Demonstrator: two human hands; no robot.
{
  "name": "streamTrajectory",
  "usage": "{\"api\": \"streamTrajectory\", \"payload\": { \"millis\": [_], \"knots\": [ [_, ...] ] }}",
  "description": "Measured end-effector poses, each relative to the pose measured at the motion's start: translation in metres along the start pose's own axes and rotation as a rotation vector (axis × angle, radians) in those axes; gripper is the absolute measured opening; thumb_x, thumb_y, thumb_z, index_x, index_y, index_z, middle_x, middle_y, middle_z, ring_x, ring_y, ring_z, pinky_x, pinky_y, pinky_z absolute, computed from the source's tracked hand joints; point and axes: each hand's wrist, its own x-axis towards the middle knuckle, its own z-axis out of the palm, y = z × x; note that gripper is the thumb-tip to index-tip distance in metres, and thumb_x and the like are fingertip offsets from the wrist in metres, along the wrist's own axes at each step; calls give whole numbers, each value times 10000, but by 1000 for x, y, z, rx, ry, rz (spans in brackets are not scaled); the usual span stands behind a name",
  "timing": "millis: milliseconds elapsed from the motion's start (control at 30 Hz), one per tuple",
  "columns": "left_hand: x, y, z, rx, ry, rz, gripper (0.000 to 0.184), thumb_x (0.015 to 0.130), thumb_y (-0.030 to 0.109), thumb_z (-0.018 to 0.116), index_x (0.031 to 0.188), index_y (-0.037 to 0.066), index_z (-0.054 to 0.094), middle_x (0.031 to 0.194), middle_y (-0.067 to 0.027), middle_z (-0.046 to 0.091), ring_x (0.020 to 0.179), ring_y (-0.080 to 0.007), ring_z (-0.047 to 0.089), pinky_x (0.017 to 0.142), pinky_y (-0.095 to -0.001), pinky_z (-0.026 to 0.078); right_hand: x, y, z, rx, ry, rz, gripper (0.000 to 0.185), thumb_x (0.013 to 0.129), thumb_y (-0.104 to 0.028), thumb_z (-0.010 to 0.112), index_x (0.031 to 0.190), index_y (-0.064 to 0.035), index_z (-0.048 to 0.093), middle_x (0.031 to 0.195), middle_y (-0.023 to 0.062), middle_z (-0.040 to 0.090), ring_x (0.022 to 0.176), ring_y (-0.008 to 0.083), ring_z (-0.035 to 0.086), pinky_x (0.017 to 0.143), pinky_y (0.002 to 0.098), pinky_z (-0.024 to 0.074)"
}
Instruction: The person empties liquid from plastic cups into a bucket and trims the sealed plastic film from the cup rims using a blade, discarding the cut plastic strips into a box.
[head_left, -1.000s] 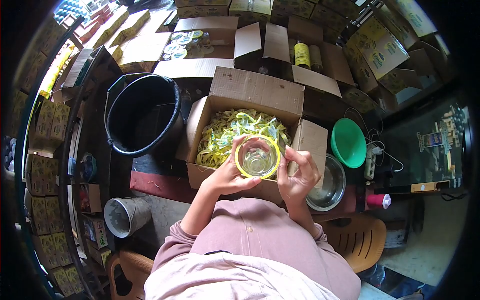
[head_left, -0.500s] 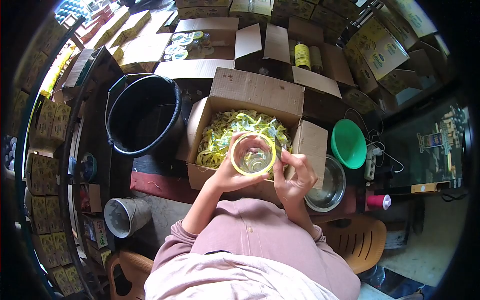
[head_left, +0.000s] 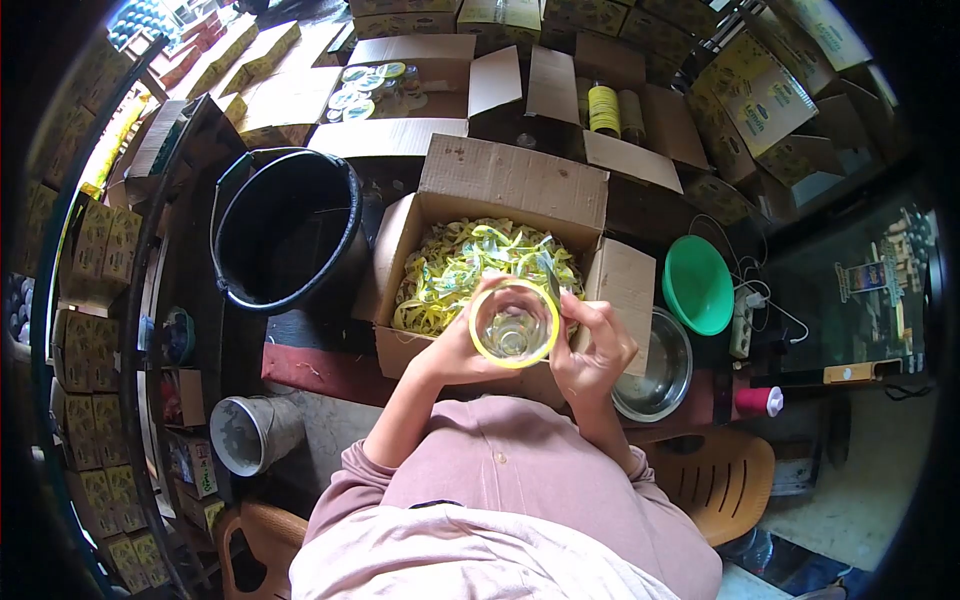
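My left hand (head_left: 455,350) is wrapped round a clear cup (head_left: 513,325) with a yellow rim, its open mouth turned up toward me. Close against the cup's right side, my right hand (head_left: 597,350) pinches a knife (head_left: 552,283) whose narrow dark blade points up and away; its handle is hidden by the fingers. Both hands are above the near side of an open cardboard box (head_left: 515,180). Inside that box lies a heap of yellow and clear plastic strips (head_left: 450,270), partly covered by the cup and hands.
Left of the box stands a large black bucket (head_left: 225,265), with a grey bucket (head_left: 240,435) lower down. On the right are a green bowl (head_left: 698,285), a metal bowl (head_left: 665,375), a thread spool (head_left: 757,401) and a power strip (head_left: 741,325). Open cartons (head_left: 395,130) with lids and cup stacks sit behind.
The cup has shifted slightly right and toward me, with its rim tilted a little differently. My right hand stays beside it, still gripping the knife.
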Motion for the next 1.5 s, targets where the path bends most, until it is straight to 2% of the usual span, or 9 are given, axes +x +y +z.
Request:
{"api": "streamTrajectory", "payload": {
  "millis": [100,200,233,400,600,1000,1200,1300,1500],
  "knots": [
    [-1,1,5,-267,38,-84,811,577,79,747,1255,27,305,1173,-101,411,1084,-197,448,908,-331,373,2,-1,1,13,-11,-6,302,619,77,659,894,-46,643,695,75,598,595,146,590,550,247,468],
    [-7,-3,18,-631,198,-255,829,565,74,759,1265,45,316,1229,-80,360,1163,-188,371,945,-341,346,-1,-1,5,88,119,84,264,636,71,654,877,-34,640,696,62,595,584,137,585,541,244,465],
    [-1,-5,18,-672,200,-189,818,599,72,744,1276,78,285,1219,-73,355,1168,-180,356,926,-356,367,-1,-1,5,66,129,83,254,641,69,651,873,-32,638,693,59,593,580,134,583,538,243,464],
    [0,-8,18,-701,333,-213,737,670,51,693,1247,98,236,1167,-87,381,1105,-190,412,888,-369,382,-2,2,-2,11,109,36,260,651,108,634,896,26,601,698,62,544,606,107,543,555,212,455],
    [3,-5,21,-645,372,-236,684,723,41,650,1254,109,224,1175,-110,390,1130,-224,409,916,-378,362,-5,-3,6,0,76,40,242,653,77,655,879,-3,619,691,59,562,572,109,545,532,221,448],
    [9,-5,32,-584,416,-102,722,697,-4,673,1254,88,222,1130,-94,373,1077,-194,435,894,-351,404,-4,0,8,-26,97,-22,227,654,66,655,865,-11,622,694,65,572,573,130,558,524,237,454],
    [9,-5,27,-520,340,-124,723,682,0,682,1251,59,240,1127,-104,364,1052,-195,459,865,-319,429,0,-1,8,-35,106,-47,244,644,75,650,871,-7,618,695,70,575,573,137,559,533,237,456],
    [9,-2,22,-339,263,-104,742,668,14,694,1250,49,234,1130,-106,363,1046,-190,467,870,-310,426,2,-1,7,-89,108,-24,251,639,69,656,865,-37,634,694,63,594,574,147,577,534,244,466],
    [7,1,25,-509,309,-158,728,679,45,694,1250,52,243,1115,-101,403,1059,-194,457,881,-336,405,8,1,6,57,99,77,247,649,72,652,870,-38,635,696,66,594,572,137,579,534,243,464]
  ]
}}
